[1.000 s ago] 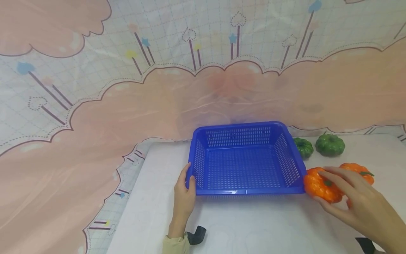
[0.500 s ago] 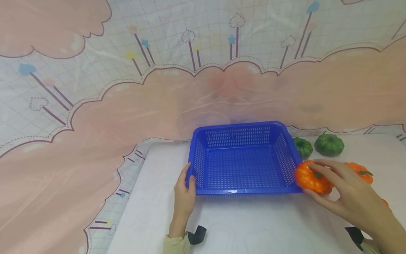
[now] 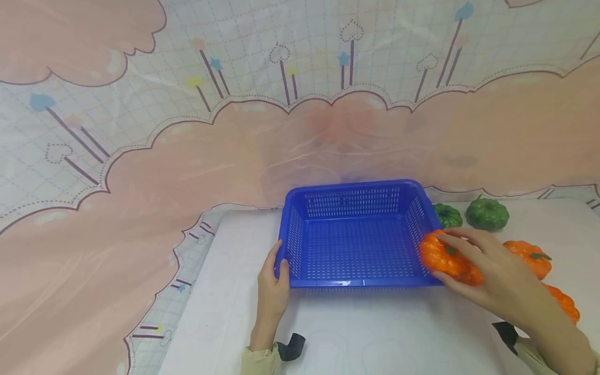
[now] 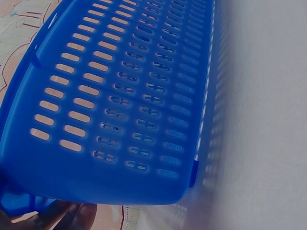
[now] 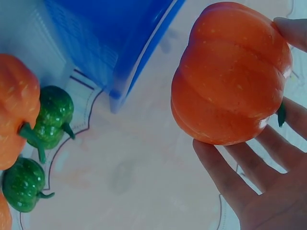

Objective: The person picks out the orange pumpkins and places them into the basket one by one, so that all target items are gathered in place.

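Note:
A blue plastic basket point(image 3: 328, 283) with slotted walls stands on the white table, its inside bare. My left hand point(image 3: 272, 297) grips its left rim near the front corner; in the left wrist view only fingertips point(image 4: 84, 218) show at the rim. My right hand point(image 3: 492, 273) holds an orange toy pumpkin point(image 3: 440, 255), which overlaps the basket's right rim in the head view. From the right wrist, the ribbed pumpkin point(image 5: 230, 76) sits between the thumb and the spread fingers, with its green stem partly hidden behind it.
Two green pumpkins point(image 3: 487, 214) lie at the back right, the nearer one partly behind the basket. Two more orange pumpkins point(image 3: 529, 258) rest beyond the right forearm, one partly covered by it. A patterned cloth point(image 3: 211, 172) hangs behind the table point(image 3: 225, 260).
My right hand has carried the orange pumpkin left and slightly up in the head view, from beside the basket onto its right rim. The left hand and basket have stayed put.

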`<state>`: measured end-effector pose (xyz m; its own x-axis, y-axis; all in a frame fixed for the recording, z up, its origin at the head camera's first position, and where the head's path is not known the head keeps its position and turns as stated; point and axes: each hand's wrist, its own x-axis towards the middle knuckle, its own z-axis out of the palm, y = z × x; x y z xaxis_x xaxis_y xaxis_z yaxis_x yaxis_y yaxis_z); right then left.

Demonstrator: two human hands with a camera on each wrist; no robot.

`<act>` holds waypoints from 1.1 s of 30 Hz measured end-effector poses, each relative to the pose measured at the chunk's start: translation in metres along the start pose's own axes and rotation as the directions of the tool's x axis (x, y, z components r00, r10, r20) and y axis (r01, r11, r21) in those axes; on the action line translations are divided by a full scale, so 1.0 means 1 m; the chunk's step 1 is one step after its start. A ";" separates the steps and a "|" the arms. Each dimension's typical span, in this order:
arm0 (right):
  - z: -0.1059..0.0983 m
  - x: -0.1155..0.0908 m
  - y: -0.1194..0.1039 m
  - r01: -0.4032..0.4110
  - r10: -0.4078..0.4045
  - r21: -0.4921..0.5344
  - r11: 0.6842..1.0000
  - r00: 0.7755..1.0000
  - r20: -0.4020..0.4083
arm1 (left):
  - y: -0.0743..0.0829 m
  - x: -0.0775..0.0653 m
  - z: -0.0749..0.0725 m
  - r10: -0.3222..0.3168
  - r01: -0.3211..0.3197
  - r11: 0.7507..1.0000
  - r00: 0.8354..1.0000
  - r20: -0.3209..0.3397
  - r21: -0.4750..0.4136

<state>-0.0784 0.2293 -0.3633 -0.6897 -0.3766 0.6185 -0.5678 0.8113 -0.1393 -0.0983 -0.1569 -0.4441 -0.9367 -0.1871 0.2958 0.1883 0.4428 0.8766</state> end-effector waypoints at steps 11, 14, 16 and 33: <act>0.007 0.013 -0.001 0.061 -0.061 0.048 0.997 0.998 -0.005 | 0.001 0.001 0.000 -0.010 0.010 1.000 1.000 0.001 -0.008; 0.010 0.017 -0.001 0.083 -0.083 0.070 0.994 0.997 -0.010 | 0.001 0.000 -0.001 -0.012 0.012 1.000 1.000 0.001 -0.010; 0.012 0.020 -0.002 0.098 -0.097 0.072 0.993 0.995 -0.020 | 0.001 0.000 -0.001 -0.015 0.015 1.000 1.000 0.000 -0.007; 0.019 0.032 -0.009 0.100 -0.102 0.109 0.989 0.995 0.009 | 0.003 0.000 -0.001 -0.024 0.024 1.000 1.000 0.001 -0.003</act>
<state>-0.1042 0.2011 -0.3571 -0.6326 -0.4611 0.6222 -0.6796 0.7158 -0.1604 -0.0976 -0.1565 -0.4414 -0.9413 -0.1966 0.2743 0.1669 0.4355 0.8846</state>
